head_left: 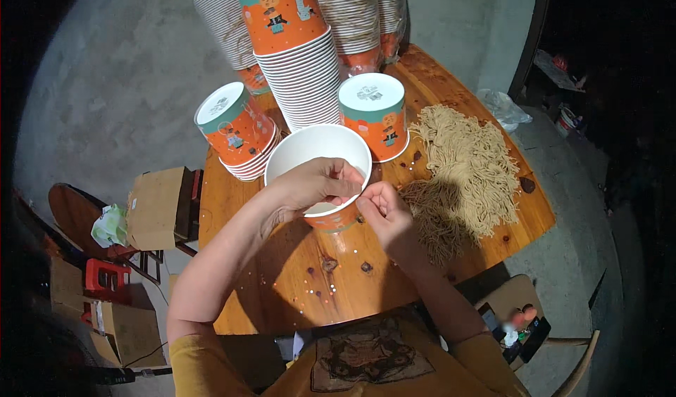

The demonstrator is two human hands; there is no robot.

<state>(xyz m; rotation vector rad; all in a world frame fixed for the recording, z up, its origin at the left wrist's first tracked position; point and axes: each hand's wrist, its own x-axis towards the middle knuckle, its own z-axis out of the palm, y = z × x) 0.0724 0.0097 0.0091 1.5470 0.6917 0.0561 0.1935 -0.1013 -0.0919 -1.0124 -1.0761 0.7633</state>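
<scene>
Both hands meet at mid-frame: the cup point(320, 172) is grasped at its rim by the left hand point(317, 184), while the right hand point(384, 210) is pinched shut, contents unclear. Noodles point(465, 168) lie heaped at right on the table point(296, 291); the cup looks empty, so filling seems barely begun.

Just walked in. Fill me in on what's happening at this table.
A person at a round wooden table holds an open paper cup: the left hand grips its rim, and the right hand is pinched beside it. A pile of pale noodles lies to the right. Stacks of orange cups stand upside down behind.
</scene>
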